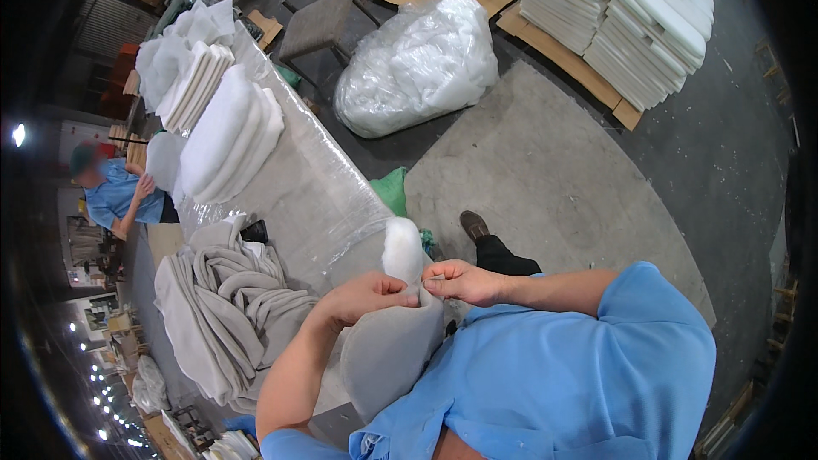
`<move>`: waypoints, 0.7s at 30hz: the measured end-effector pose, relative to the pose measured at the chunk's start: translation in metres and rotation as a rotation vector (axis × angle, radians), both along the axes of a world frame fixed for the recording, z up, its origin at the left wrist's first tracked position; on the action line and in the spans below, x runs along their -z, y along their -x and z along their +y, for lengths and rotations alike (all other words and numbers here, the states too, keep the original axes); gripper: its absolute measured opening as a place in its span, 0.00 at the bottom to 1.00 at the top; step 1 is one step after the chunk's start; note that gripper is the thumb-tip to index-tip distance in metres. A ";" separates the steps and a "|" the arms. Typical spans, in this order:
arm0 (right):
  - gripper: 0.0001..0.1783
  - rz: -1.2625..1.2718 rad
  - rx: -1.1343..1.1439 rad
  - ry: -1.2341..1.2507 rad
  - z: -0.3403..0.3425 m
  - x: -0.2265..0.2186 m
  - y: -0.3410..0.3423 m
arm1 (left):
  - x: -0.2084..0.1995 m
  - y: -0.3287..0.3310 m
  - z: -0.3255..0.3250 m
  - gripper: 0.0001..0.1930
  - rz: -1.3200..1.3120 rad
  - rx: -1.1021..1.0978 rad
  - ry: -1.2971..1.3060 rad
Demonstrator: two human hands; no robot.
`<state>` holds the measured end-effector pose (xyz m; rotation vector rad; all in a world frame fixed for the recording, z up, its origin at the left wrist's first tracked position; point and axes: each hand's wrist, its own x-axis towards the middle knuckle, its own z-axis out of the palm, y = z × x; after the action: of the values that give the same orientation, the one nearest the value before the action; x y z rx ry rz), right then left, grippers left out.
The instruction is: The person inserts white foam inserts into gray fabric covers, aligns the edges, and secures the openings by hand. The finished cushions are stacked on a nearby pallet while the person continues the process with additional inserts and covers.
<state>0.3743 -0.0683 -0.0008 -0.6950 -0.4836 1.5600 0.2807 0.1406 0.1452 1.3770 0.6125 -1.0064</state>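
Note:
I hold a grey fabric cushion cover [388, 349] against my body, with white padding [402, 249] sticking out of its open top. My left hand [362, 296] grips the cover's edge on the left side of the opening. My right hand [464, 281] pinches the edge on the right side, fingers closed on the fabric. Both hands meet just below the protruding padding.
A plastic-covered worktable [307, 187] holds a pile of grey covers [230, 307] and stacks of white padding [226, 132]. A clear bag of white filling [417, 64] lies on the floor. White foam cushions [622, 8] are stacked on pallets. Another person in blue [115, 192] works at the left.

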 end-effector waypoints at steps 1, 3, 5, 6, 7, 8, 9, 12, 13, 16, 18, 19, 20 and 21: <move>0.11 0.022 -0.011 0.001 0.000 0.000 0.000 | 0.000 0.001 0.000 0.15 -0.015 0.011 0.018; 0.12 0.066 -0.036 0.003 0.000 0.000 -0.001 | -0.001 0.004 -0.001 0.13 -0.046 0.031 0.054; 0.11 0.144 -0.115 0.074 0.001 -0.002 -0.007 | 0.003 0.008 0.001 0.15 -0.104 0.065 -0.042; 0.11 0.183 -0.154 0.111 0.001 -0.005 -0.010 | 0.004 0.008 0.000 0.15 -0.132 0.082 -0.089; 0.11 0.151 -0.203 0.128 0.002 -0.009 -0.011 | 0.004 0.009 -0.001 0.14 -0.165 0.093 -0.148; 0.11 0.119 -0.253 0.145 0.004 -0.013 -0.010 | 0.003 0.009 -0.005 0.13 -0.198 0.103 -0.206; 0.12 0.084 -0.304 0.160 0.006 -0.017 -0.010 | 0.002 0.009 -0.007 0.12 -0.233 0.113 -0.267; 0.11 0.176 -0.293 0.149 0.007 -0.026 -0.014 | 0.007 0.017 -0.008 0.10 -0.259 0.051 -0.272; 0.12 0.250 -0.283 0.128 0.007 -0.015 -0.012 | 0.005 0.015 -0.008 0.09 -0.226 0.041 -0.237; 0.16 0.507 -0.258 0.061 0.009 0.001 -0.005 | 0.000 0.012 -0.005 0.09 -0.139 0.000 -0.132; 0.19 0.720 -0.233 0.013 0.006 -0.001 0.000 | 0.000 0.014 -0.006 0.10 -0.103 -0.032 -0.061; 0.20 0.768 -0.225 0.011 0.005 -0.004 0.002 | 0.000 0.015 -0.007 0.10 -0.134 -0.027 -0.060; 0.21 0.816 -0.217 0.008 0.005 -0.007 0.004 | -0.002 0.015 -0.009 0.11 -0.165 -0.021 -0.059; 0.23 0.862 -0.207 0.006 0.005 -0.009 0.005 | -0.003 0.016 -0.010 0.11 -0.197 -0.015 -0.057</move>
<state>0.3693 -0.0633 0.0084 0.0679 0.1021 1.8774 0.2642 0.1303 0.1478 1.4991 0.5064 -0.8342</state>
